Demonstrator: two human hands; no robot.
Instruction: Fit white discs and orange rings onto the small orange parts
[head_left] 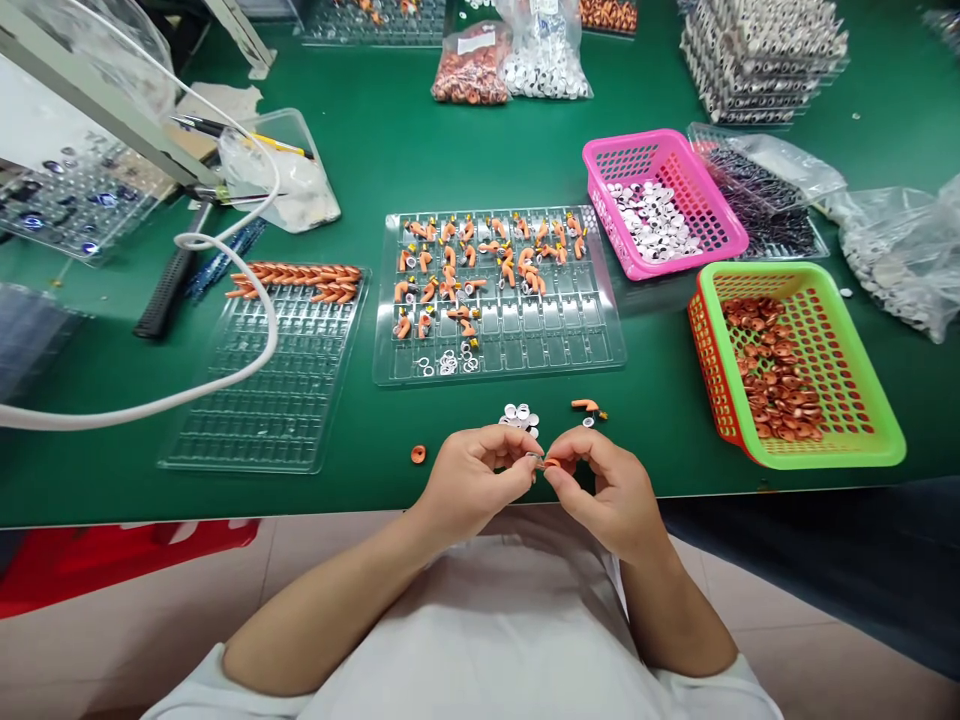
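Note:
Close to the table's front edge, my left hand (474, 482) and my right hand (609, 492) meet with fingertips pinched. My right fingers grip a small orange-copper cap-like piece (551, 463). Between my left thumb and forefinger is a tiny pale piece (534, 456), too small to name, touching or almost touching the orange one. Just beyond my fingers lies a small pile of white round caps (519, 415). An orange curved part (585, 404) rests beyond my right hand, with a white ring (589, 422) beside it. A single copper cap (418, 455) lies left of my left hand.
A clear tray (540, 345) holds orange curved parts and white rings. Another clear tray (247, 400) with copper pieces sits left, under a white cable (274, 300). At right stand a pink basket (720, 215) of white caps and a green basket (862, 400) of copper caps.

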